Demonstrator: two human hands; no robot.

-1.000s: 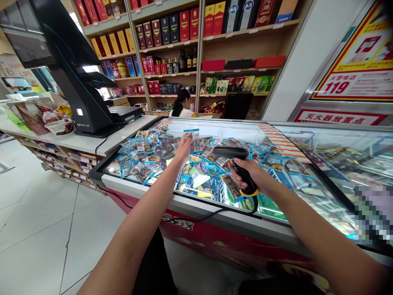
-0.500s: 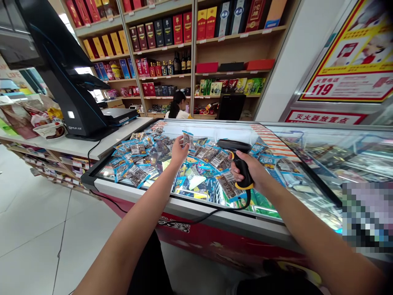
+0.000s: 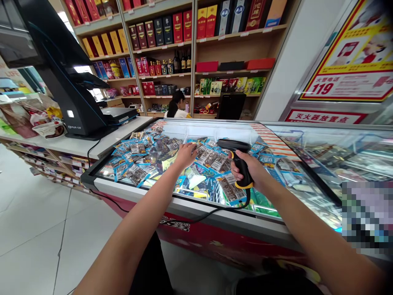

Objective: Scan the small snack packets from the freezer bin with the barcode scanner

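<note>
My right hand (image 3: 245, 167) is wrapped round the grip of a black and yellow barcode scanner (image 3: 235, 145), held over the freezer's glass top with its head to the left. My left hand (image 3: 186, 155) reaches over the pile, fingers stretched to the right and close to the small snack packets (image 3: 211, 156). No packet shows clearly in it, though the palm side is hidden. The packets have blue edges and clear fronts with brown contents. More blue-edged packets (image 3: 135, 175) lie in a heap left of my left hand.
The scanner's cable (image 3: 211, 214) runs along the freezer's front edge (image 3: 129, 186). On the counter at left stands a black checkout terminal (image 3: 82, 98). Behind the freezer sits another person (image 3: 175, 105), before shelves (image 3: 162, 49) of boxes and bottles.
My left hand has moved slightly right and down toward the packets. The single packet raised in its fingers earlier is no longer seen held up. My right hand and the scanner stay put.
</note>
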